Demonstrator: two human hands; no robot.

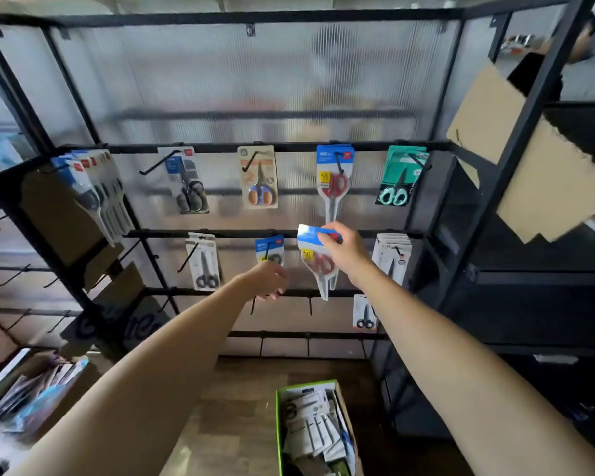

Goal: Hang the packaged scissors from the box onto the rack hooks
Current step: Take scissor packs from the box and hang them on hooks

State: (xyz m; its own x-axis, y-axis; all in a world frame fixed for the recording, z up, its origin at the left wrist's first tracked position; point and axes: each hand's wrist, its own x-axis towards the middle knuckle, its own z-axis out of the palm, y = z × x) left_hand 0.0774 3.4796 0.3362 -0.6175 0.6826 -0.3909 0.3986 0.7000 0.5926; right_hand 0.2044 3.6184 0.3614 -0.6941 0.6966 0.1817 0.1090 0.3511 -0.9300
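Note:
My right hand (344, 250) pinches the blue card top of a pack of red-handled scissors (318, 264), held upright in front of the rack's middle rows. A matching red pack (334, 182) hangs on the hook above it. My left hand (270, 280) is stretched out just below a small blue-carded pack (269, 250) on the second row, fingers loosely curled and holding nothing. The green-rimmed box (315, 431) with several more packs stands on the floor below. The black rack (275, 147) has several packs on its hooks.
Bare hooks (253, 305) stick out on the third row under my left hand. A brown cardboard flap (516, 149) juts in at the upper right. Cartons with packs (31, 389) lie at lower left. Dark shelving (547, 304) stands to the right.

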